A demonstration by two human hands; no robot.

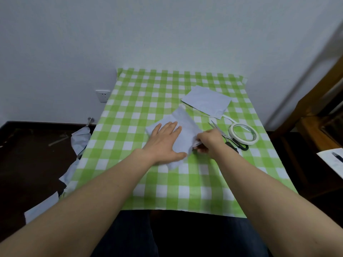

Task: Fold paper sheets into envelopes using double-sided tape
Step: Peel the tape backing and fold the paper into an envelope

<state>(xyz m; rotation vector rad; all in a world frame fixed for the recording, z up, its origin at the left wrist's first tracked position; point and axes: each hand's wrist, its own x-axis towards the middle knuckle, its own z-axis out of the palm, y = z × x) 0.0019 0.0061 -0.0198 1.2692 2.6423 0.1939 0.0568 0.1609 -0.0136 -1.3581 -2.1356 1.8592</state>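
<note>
Paper sheet is thin, light and floppy; likely to slide on the checked cloth and to crease wherever it gets pinched, so it wants one flat palm as an anchor and a pinch at an edge or corner only, never mid-panel. It's pale blue-grey, partly folded with a flap lying over the body and edges a bit wavy, and it sits on the worktop just left of the tape roll. Left hand lies flat on the sheet's side farthest from the roll, fingers straight and spread, pressing down. Right hand is curled, pinching the sheet's edge nearest the roll; can't tell if there's tape liner in the pinch. Scissors lie between sheet and roll, up against the roll. Second sheet, flat and folded, lies behind and left of the roll, a white strip running from there toward the roll
</note>
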